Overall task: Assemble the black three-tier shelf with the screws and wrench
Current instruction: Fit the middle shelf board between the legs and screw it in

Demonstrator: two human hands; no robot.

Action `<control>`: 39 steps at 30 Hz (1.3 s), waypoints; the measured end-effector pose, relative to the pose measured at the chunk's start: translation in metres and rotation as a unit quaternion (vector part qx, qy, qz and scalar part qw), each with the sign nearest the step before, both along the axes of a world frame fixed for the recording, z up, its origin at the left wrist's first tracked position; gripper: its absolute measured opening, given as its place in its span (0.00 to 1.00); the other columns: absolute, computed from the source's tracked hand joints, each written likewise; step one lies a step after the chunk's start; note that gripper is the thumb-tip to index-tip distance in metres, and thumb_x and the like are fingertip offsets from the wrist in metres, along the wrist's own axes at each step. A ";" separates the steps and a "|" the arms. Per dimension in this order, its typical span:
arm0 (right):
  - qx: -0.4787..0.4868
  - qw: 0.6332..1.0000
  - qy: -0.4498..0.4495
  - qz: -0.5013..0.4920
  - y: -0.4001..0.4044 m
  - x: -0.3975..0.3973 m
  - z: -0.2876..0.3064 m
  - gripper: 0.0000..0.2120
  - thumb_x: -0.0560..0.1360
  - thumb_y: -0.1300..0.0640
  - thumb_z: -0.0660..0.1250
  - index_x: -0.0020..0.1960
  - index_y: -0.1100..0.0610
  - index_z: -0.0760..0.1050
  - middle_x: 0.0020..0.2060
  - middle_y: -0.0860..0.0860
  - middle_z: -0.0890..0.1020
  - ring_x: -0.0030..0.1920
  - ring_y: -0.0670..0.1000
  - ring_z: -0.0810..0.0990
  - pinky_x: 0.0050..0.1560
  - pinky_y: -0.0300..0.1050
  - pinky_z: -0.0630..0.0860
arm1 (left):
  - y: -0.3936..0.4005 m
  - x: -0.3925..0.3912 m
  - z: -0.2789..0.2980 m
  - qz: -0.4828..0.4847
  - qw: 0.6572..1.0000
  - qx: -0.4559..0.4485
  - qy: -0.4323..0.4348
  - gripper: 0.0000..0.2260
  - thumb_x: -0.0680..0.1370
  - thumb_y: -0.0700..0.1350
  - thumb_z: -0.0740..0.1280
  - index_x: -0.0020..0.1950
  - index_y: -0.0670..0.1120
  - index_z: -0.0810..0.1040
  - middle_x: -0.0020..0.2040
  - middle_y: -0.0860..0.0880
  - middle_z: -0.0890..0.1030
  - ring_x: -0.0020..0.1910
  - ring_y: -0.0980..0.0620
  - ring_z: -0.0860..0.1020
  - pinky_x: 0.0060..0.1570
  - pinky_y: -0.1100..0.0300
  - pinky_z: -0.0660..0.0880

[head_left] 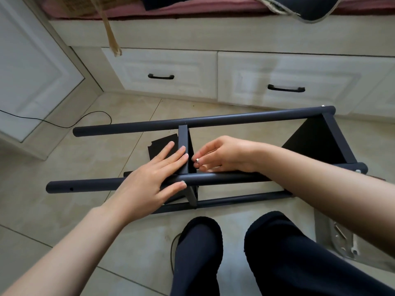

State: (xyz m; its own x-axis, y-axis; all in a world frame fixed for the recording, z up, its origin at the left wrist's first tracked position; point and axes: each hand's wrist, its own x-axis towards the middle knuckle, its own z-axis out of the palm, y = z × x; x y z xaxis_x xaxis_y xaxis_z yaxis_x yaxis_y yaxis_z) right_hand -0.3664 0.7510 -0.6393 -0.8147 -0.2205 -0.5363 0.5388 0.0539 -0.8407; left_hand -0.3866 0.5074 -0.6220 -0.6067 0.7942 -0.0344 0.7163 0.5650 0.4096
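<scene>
Pinching a small silver screw (197, 160) in the right hand (226, 153), just beside the middle shelf panel (183, 149). Pressing flat with the left hand (152, 178), fingers straight, on that panel and the near tube (94, 185) of the black shelf frame (235, 119), lying sideways on beige floor tiles (64, 167). Beyond, white drawers (162, 69) under a pink-covered bench (192, 9); far left, a black cable (64, 124).

Matt black metal tubes (213, 119) and shelf panel (183, 150). Shiny silver screw (197, 160) at centre. Glossy beige floor tiles (64, 163), lower left.
</scene>
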 end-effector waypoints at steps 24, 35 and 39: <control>-0.096 0.979 -0.091 0.154 -0.015 -0.027 -0.021 0.10 0.81 0.64 0.62 0.43 0.59 0.79 0.38 0.52 0.82 0.38 0.46 0.81 0.46 0.39 0.79 | 0.002 -0.019 0.001 -0.093 0.994 0.039 0.028 0.27 0.79 0.54 0.66 0.71 0.38 0.74 0.74 0.45 0.71 0.79 0.51 0.63 0.75 0.53 0.65; -0.073 0.980 -0.064 0.174 -0.018 -0.026 -0.026 0.19 0.81 0.62 0.62 0.33 0.55 0.79 0.32 0.50 0.79 0.33 0.44 0.77 0.42 0.38 0.75 | 0.003 -0.017 -0.001 -0.079 0.996 0.022 0.037 0.27 0.78 0.57 0.65 0.72 0.42 0.73 0.75 0.49 0.70 0.79 0.53 0.62 0.73 0.51 0.66; -0.054 0.981 -0.064 0.177 -0.020 -0.024 -0.025 0.18 0.82 0.59 0.62 0.35 0.55 0.79 0.34 0.52 0.78 0.36 0.48 0.76 0.46 0.43 0.72 | 0.004 -0.016 0.001 -0.071 0.996 0.019 0.039 0.27 0.78 0.58 0.64 0.72 0.43 0.73 0.75 0.50 0.69 0.79 0.54 0.62 0.74 0.52 0.66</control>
